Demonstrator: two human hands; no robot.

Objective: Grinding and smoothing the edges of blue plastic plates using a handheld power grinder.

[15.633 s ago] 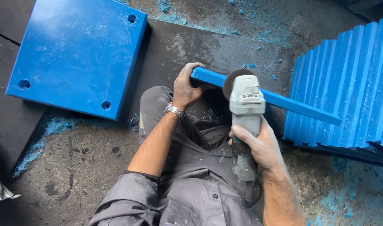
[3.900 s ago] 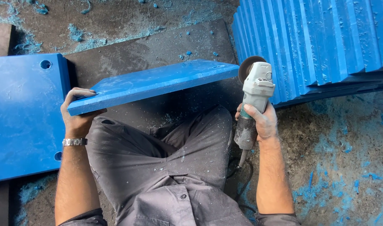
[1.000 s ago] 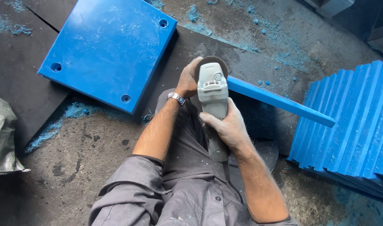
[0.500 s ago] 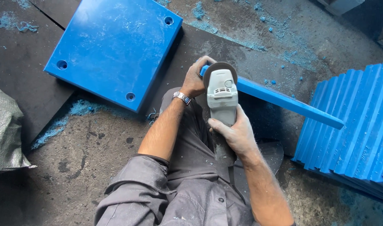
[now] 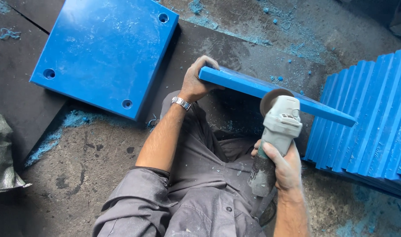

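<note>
A: What's he working w/?

B: Smooth, flat blue plastic panel [image 5: 275,93], rigid, square-cut edges. It's standing on edge across his lap, running from near-left up to far-right.

A: Hands?

B: Left hand [image 5: 196,81] is clamping the panel's left end, fingers curling over the top edge, metal watch [image 5: 181,103] showing on the wrist. Right hand [image 5: 284,169] is wrapping tight round the dark handle of a grey angle grinder [image 5: 275,136]; its round disc [image 5: 272,95] is sitting at the panel's near edge, abt mid-length, btwn the two hands.

A: Surroundings?

B: Big square blue slab [image 5: 104,52] w/ corner holes is lying flat far-left on a dark mat [image 5: 218,44], well apart from the held panel. A row of same blue panels [image 5: 371,123] is leaning on edge at right, just beside the panel's right tip. Rough concrete floor [image 5: 77,162] is carrying blue dust and chips. Grey sack [image 5: 1,162] is sitting at the left edge. Open floor is lying near-left; right side is tight.
</note>
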